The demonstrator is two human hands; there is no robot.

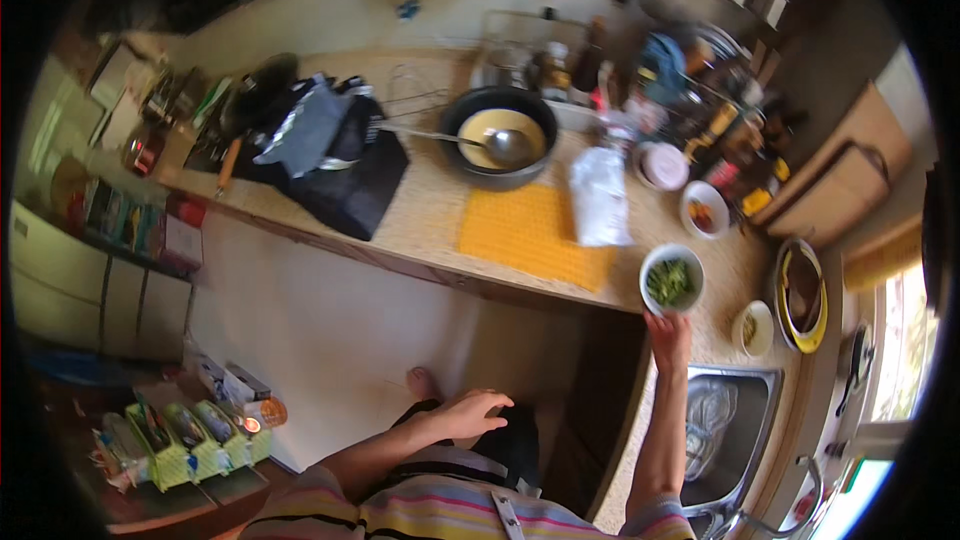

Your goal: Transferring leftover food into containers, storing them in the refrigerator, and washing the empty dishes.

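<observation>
My right hand (670,337) reaches forward to a white bowl (649,300) of chopped green vegetables (670,282), its fingers at the near side of the bowl and partly hidden under it. The bowl is by the counter's corner. Held low before my body, my left hand (476,412) has nothing in it, and its fingers are slightly apart. A dark pot (499,178) stands farther back on the counter, with pale yellow liquid (480,124) inside. A metal ladle (507,145) rests in that pot, its handle leaning over the left rim.
A yellow cloth (536,236) and a white plastic bag (600,195) lie on the counter. Smaller bowls are near: one with red and orange pieces (702,216), another pale bowl (753,328). A steel sink (731,435) is at right. Green baskets (199,442) stand lower left.
</observation>
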